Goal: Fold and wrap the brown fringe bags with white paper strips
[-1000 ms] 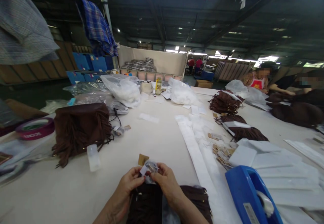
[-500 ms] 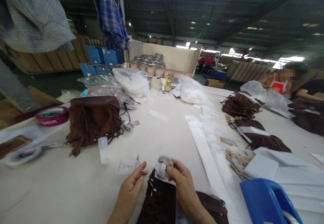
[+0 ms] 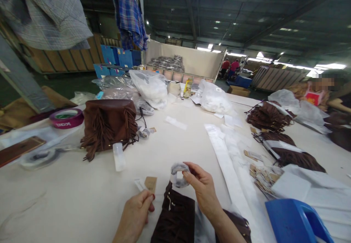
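Observation:
Pinched fingertips of my left hand hold a kraft hang tag by its string. A white slip shows beside the tag. My right hand grips a small ring-shaped coil wrapped in clear film with a white band; what is coiled inside is hard to make out. Below both hands lies a dark brown fringed bag, at the near edge of the view. Part of another dark fringed piece shows under my right forearm.
On the left are a brown fringed bag, purple tape roll, clear tape roll and phone. At right sit fringed bags, string tags and a blue tape dispenser. A person sits far right.
My left hand has gone from loosely spread fingers to a pinch, and the kraft tag now stands up from it. The coil stays in my right hand. The view has shifted slightly left.

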The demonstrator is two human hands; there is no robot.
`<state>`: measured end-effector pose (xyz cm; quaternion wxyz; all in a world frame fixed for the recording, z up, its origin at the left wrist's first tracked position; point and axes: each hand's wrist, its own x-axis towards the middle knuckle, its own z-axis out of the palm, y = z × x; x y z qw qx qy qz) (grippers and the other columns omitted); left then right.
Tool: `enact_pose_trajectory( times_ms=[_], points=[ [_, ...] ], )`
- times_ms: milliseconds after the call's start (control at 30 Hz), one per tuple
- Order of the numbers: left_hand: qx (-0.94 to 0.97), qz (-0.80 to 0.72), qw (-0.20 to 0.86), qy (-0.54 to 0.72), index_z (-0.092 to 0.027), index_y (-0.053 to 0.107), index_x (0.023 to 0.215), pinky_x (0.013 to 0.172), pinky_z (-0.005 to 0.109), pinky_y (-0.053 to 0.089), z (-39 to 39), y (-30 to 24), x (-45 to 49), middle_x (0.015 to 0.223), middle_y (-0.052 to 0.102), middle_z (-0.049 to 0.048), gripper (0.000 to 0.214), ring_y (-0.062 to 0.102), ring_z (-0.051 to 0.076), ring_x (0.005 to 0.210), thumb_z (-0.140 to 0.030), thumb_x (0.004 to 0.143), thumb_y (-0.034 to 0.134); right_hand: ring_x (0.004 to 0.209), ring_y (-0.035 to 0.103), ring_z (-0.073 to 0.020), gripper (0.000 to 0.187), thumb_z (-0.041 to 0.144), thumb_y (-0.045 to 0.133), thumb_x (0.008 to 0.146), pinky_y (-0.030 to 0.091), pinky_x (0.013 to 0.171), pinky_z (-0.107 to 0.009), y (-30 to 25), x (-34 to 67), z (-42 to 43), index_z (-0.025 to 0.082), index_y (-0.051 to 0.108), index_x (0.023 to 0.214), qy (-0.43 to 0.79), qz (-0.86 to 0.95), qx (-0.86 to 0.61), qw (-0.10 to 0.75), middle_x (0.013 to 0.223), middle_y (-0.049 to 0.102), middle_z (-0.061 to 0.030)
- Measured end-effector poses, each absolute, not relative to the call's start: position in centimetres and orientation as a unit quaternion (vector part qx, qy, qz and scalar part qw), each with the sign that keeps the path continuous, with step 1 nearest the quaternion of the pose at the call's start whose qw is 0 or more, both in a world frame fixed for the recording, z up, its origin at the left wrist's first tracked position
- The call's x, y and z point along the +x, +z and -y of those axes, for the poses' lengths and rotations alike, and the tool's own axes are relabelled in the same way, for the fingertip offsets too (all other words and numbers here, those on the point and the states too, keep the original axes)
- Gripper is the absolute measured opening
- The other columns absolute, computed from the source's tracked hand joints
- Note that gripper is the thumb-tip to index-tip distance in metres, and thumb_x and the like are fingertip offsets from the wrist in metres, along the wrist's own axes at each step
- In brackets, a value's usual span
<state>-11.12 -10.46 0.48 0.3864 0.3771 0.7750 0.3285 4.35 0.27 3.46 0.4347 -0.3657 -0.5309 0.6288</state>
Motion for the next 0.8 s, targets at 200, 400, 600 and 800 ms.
enact_pose_trajectory(
  times_ms=[200,400,600,800],
  points=[
    [0.457,-0.69,0.379,0.414,-0.02,0.054,0.062,0.055,0.026,0.037,6.7,2.5,-11.9,0.052,0.051,-0.0025,0.033,0.047,0.014,0.05,-0.05,0.067,0.042,0.077,0.057,-0.0154,0.025,0.031,0.063,0.075,0.045,0.069,-0.026,5.8,4.5,0.1,0.019,0.065,0.098,0.607,0.65,-0.288,0.355,0.086,0.065,-0.0025],
    [0.535,-0.54,0.541,0.359,-0.015,0.062,0.068,0.062,0.027,0.044,2.8,5.7,-12.8,0.068,0.064,0.0036,0.032,0.058,0.019,0.068,-0.046,0.064,0.055,0.074,0.055,-0.0139,0.025,0.019,0.058,0.077,0.044,0.07,-0.025,8.1,4.2,1.2,0.021,0.065,0.101,0.5,0.774,-0.255,0.293,0.086,0.066,-0.0014],
    [0.622,-0.45,0.601,0.222,-0.018,0.067,0.061,0.053,0.024,0.039,0.5,9.4,-13.9,0.054,0.061,0.0002,0.014,0.05,0.014,0.053,-0.029,0.063,0.06,0.076,0.057,-0.0182,0.025,0.011,0.051,0.076,0.048,0.069,-0.028,8.1,2.5,3.1,0.016,0.062,0.098,0.359,0.878,-0.195,0.248,0.085,0.063,-0.0065],
    [0.825,-0.437,0.336,0.126,-0.02,0.06,0.054,0.052,0.026,0.036,3.1,11.6,-11.2,0.048,0.055,-0.0003,0.021,0.046,0.015,0.049,-0.002,0.063,0.054,0.084,0.061,-0.0324,0.038,0.01,0.045,0.078,0.052,0.06,-0.042,1.6,-1.4,11.1,0.013,0.053,0.115,0.158,0.907,-0.25,0.298,0.102,0.064,-0.0206]
  ],
)
